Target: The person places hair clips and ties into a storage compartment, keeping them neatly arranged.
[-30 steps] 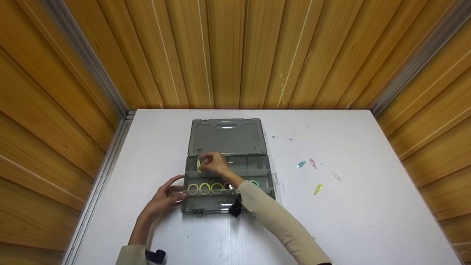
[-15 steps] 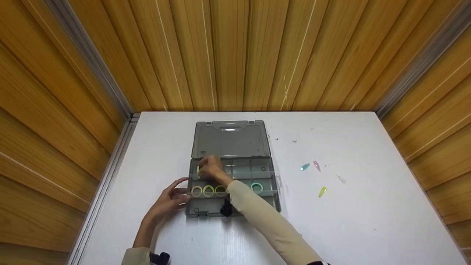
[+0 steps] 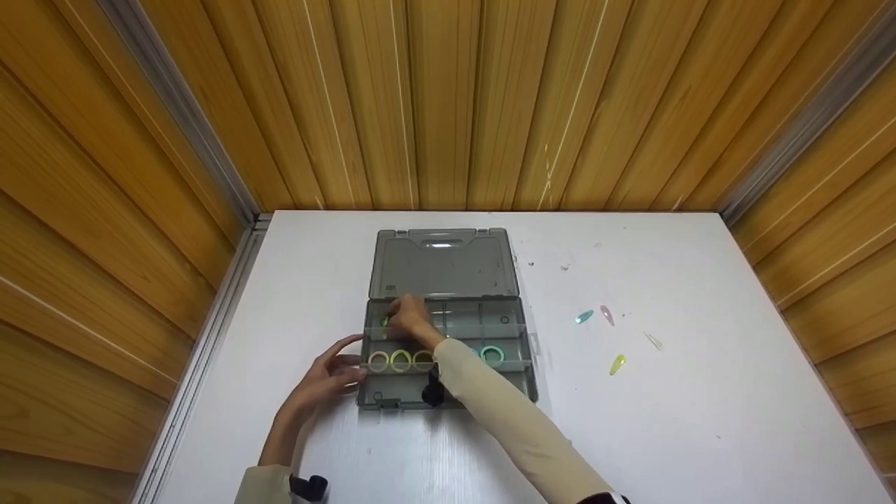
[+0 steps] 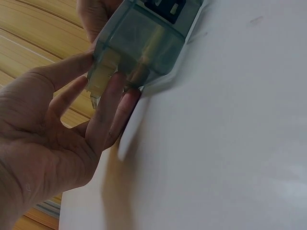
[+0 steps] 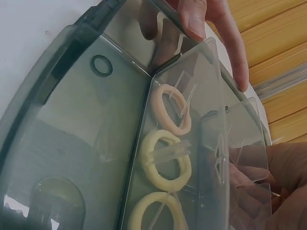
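A grey see-through organizer box (image 3: 448, 402) lies with its lid (image 3: 441, 269) folded back. My right hand (image 3: 411, 318) reaches into the rear left compartment and pinches a yellow hair clip (image 3: 386, 320), mostly covered by the fingers. Fingers of my left hand (image 3: 325, 383) rest against the box's left side, the thumb near its front corner. In the middle row stand ring-shaped hair ties: a pink hair tie (image 5: 160, 112), a yellow hair tie (image 5: 148, 163) and several more, up to a teal hair tie (image 3: 492, 348). My right forearm hides part of that row.
On the white table (image 3: 665, 434), right of the box, lie a teal clip (image 3: 584, 317), a pink clip (image 3: 607, 315), a yellow-green clip (image 3: 617, 365) and a thin whitish clip (image 3: 653, 341). Upright clear dividers (image 5: 211, 96) split the box. Wooden panels (image 3: 448, 105) enclose the table.
My right hand has lowered the yellow hair clip deeper into the rear left compartment, so less of it shows. My left hand stays at the box's side. The head view has shifted slightly.
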The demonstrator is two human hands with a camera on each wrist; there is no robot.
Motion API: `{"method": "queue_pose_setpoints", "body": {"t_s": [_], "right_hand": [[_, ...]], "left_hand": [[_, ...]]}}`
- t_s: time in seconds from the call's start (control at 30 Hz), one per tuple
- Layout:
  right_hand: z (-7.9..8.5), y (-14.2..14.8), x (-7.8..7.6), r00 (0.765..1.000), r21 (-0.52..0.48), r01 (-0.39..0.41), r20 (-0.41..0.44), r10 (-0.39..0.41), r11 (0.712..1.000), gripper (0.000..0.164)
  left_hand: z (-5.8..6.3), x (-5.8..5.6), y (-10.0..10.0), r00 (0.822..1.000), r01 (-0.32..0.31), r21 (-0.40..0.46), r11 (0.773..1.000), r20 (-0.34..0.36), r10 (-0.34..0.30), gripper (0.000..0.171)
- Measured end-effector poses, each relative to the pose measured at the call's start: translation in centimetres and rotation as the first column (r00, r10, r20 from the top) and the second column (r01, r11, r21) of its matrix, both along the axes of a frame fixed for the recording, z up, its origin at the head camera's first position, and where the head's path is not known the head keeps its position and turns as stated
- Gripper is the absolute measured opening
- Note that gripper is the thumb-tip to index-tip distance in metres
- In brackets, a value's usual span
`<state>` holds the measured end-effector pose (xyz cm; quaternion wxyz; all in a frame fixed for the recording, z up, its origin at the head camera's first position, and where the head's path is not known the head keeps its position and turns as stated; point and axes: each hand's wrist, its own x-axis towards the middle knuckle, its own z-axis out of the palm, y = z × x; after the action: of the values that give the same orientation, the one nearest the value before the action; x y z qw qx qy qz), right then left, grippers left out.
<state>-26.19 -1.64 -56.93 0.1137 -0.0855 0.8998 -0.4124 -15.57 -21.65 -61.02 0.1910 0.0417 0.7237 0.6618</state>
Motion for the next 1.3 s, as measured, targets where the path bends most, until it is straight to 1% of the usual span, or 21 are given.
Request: {"method": "queue_pose_setpoints", "body": {"t_s": [0.13,0.27,0.37,0.5,0.6,0.73,0.8,0.97,1.1,1.3], "right_hand": [[-0.1,0.4,0.2,0.998,-0.031,0.007,-0.059,-0.008,1.0,0.021],[0.3,0.9,0.3,0.992,-0.082,-0.005,-0.124,-0.006,0.997,0.019],[1.3,1.5,0.3,0.991,-0.137,-0.034,-0.133,0.016,0.99,0.019],[3.2,3.3,0.2,0.99,-0.199,-0.076,-0.128,0.051,0.977,0.018],[4.6,5.5,0.0,0.984,-0.22,-0.094,-0.167,0.058,0.971,0.018],[5.9,9.0,-0.5,0.974,-0.231,-0.083,-0.223,0.03,0.969,0.019],[6.3,10.8,-0.7,0.97,-0.228,-0.068,-0.244,0.011,0.971,0.019],[6.7,15.8,-1.1,0.955,-0.164,-0.037,-0.296,-0.014,0.986,0.019],[6.6,19.9,-1.4,0.953,-0.136,-0.011,-0.3,-0.031,0.991,0.021],[6.6,25.4,-1.3,0.964,-0.122,0.088,-0.241,-0.115,0.989,0.023]], "left_hand": [[0.1,-0.2,0.2,1.0,-0.003,-0.012,1.0,0.006,0.004,0.075],[0.4,-0.3,0.1,1.0,-0.003,-0.02,1.0,0.014,0.003,0.075],[0.7,-0.4,-0.1,1.0,-0.004,-0.03,1.0,0.001,0.004,0.075],[0.9,-0.4,-0.2,1.0,0.007,-0.033,0.999,-0.018,-0.008,0.075],[0.8,-0.4,-0.3,1.0,0.02,-0.026,0.999,-0.019,-0.02,0.075],[0.7,-0.3,-0.2,1.0,0.024,-0.028,0.999,-0.01,-0.024,0.076],[0.6,-0.2,-0.2,1.0,0.026,-0.029,0.999,-0.003,-0.026,0.076],[0.5,-0.1,-0.2,1.0,0.019,-0.033,0.999,-0.008,-0.019,0.076],[0.4,0.0,-0.1,1.0,0.006,-0.042,0.999,-0.01,-0.007,0.075],[0.4,0.1,0.2,1.0,-0.003,-0.043,0.999,0.004,0.004,0.075]]}}
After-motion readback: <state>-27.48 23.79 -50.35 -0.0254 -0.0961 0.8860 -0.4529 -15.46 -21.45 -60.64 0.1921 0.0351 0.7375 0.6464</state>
